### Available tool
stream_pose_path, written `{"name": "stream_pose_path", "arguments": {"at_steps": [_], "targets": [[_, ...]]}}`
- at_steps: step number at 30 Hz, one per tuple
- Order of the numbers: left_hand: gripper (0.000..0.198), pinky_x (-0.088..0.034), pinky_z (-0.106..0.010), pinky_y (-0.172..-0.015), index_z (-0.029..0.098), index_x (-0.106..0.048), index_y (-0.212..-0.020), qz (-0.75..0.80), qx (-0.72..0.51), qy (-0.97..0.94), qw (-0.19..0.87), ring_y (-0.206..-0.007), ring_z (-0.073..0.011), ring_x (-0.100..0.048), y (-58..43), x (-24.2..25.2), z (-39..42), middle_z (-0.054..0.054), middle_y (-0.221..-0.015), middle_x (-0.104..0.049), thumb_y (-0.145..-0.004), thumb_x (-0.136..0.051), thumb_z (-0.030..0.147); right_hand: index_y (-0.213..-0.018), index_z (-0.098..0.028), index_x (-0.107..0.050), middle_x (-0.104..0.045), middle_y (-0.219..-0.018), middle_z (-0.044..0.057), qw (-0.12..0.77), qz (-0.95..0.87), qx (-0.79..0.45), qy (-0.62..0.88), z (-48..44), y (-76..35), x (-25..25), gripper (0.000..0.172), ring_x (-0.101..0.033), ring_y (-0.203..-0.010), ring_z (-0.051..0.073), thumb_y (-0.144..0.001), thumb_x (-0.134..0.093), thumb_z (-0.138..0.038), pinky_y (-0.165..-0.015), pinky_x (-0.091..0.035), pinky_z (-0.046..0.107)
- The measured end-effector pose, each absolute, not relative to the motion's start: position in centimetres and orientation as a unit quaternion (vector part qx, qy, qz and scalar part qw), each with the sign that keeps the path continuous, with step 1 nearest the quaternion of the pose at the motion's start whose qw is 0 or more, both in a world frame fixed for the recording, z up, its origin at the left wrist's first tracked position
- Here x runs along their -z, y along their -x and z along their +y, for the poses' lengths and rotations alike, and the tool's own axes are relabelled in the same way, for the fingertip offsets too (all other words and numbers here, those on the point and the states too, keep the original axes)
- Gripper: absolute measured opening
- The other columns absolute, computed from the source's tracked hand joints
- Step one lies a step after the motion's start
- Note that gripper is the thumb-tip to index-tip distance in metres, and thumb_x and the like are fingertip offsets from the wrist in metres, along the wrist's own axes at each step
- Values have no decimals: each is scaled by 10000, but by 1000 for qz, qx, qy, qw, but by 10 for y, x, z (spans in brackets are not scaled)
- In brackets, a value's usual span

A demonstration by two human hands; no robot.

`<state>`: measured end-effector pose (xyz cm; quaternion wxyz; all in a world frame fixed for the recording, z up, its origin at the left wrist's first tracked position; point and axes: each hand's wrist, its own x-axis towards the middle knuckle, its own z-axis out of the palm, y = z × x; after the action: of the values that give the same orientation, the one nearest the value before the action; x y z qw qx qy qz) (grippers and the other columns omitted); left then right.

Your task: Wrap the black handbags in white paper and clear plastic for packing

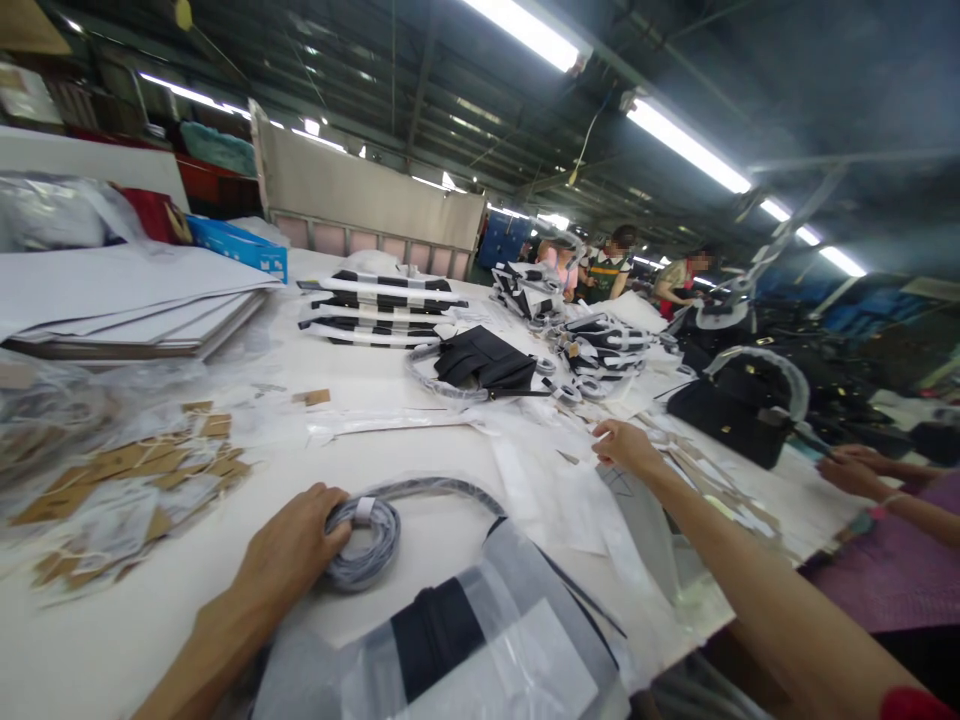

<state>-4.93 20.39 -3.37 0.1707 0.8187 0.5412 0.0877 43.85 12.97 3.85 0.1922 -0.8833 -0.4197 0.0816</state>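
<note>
My left hand (296, 540) is closed around the edge of a coiled strap (361, 545), grey in its wrapping and bound by a white band. Right in front of me lies a black handbag (439, 635) covered in grey and clear wrapping, its wrapped handle (450, 488) arching out beyond it over the table. Across the table to the right, my right hand (628, 448) has its fingertips pinched together above white sheets and clear plastic (555, 490). Whatever may be between those fingertips is too small to make out.
Brown and white tags (127, 490) lie at left, below stacked white boards (135, 320). Further back are striped wrapped bags (382, 310) and a black bag (487, 360). At right, a co-worker's hands (859, 470) are near another black handbag (739, 410).
</note>
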Motion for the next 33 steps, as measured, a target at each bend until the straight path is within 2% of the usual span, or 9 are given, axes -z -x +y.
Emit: {"name": "stream_pose_path", "arguments": {"at_steps": [4, 7, 11, 14, 16, 19, 23, 29, 33], "targets": [[242, -421, -314, -851, 208, -626, -1077, 541, -89, -819, 168, -1051, -227, -589, 50, 31, 201, -55, -1064, -626, -879, -487, 218, -791, -162, -713, -642, -536, -29, 239, -409, -70, 878, 116, -443, -53, 154, -592, -486, 125, -640, -691, -134, -501, -436, 218], [232, -425, -317, -839, 213, -630, -1062, 546, -91, -816, 166, -1040, -227, -593, 49, 29, 200, -52, -1055, -627, -876, -492, 207, -777, -160, -725, -642, -542, -14, 270, -408, -61, 870, 105, -439, -68, 150, -581, -503, 135, -688, -688, -275, -503, -442, 237], [215, -433, -313, -822, 217, -639, -1041, 555, -116, -808, 161, -1012, -220, -600, 50, 28, 196, -48, -1045, -629, -862, -520, 202, -809, -162, -713, -724, -773, 45, 367, -457, -54, 808, 96, -401, -88, 328, -636, -638, 161, -692, -689, -468, -565, -507, 257], [202, -440, -302, -826, 209, -651, -1021, 562, -146, -800, 151, -999, -215, -604, 51, 26, 191, -49, -1028, -634, -847, -549, 200, -684, -180, -656, -730, -1017, 91, 434, -539, -7, 722, 92, -341, -99, 292, -667, -668, 166, -700, -707, -468, -569, -541, 271], [207, -447, -296, -819, 206, -660, -1015, 559, -161, -799, 152, -1004, -217, -606, 52, 26, 190, -52, -1035, -639, -832, -565, 189, -683, -198, -642, -738, -996, 75, 425, -617, 38, 661, 88, -291, -104, 237, -695, -702, 170, -786, -670, -410, -572, -550, 255], [206, -457, -277, -772, 243, -665, -1019, 569, -156, -792, 154, -952, -197, -624, 54, 29, 191, -25, -1038, -645, -832, -583, 218, -799, -226, -652, -753, -911, 24, 374, -774, 111, 499, 81, -218, -102, 51, -718, -782, 154, -845, -650, -245, -698, -573, 230], [213, -462, -269, -765, 262, -661, -1034, 568, -163, -792, 150, -941, -190, -628, 56, 32, 190, -19, -1040, -640, -842, -577, 223, -846, -217, -571, -751, -955, 28, 297, -893, 113, 320, 81, -156, -82, 151, -719, -840, 116, -876, -559, -69, -750, -562, 183], [175, -470, -271, -773, 235, -662, -987, 555, -169, -799, 156, -916, -191, -631, 56, 33, 189, -33, -1023, -632, -850, -557, 207, -887, -206, -533, -729, -941, 50, 246, -917, 60, 309, 88, -143, -51, 159, -711, -844, 125, -894, -496, -51, -734, -568, 201], [202, -473, -273, -798, 234, -646, -1021, 551, -166, -801, 162, -935, -188, -625, 55, 32, 188, -41, -1059, -618, -858, -537, 191, -913, -220, -525, -720, -941, 45, 235, -913, 26, 331, 85, -144, -40, 172, -706, -843, 135, -895, -484, -54, -741, -571, 223]]}}
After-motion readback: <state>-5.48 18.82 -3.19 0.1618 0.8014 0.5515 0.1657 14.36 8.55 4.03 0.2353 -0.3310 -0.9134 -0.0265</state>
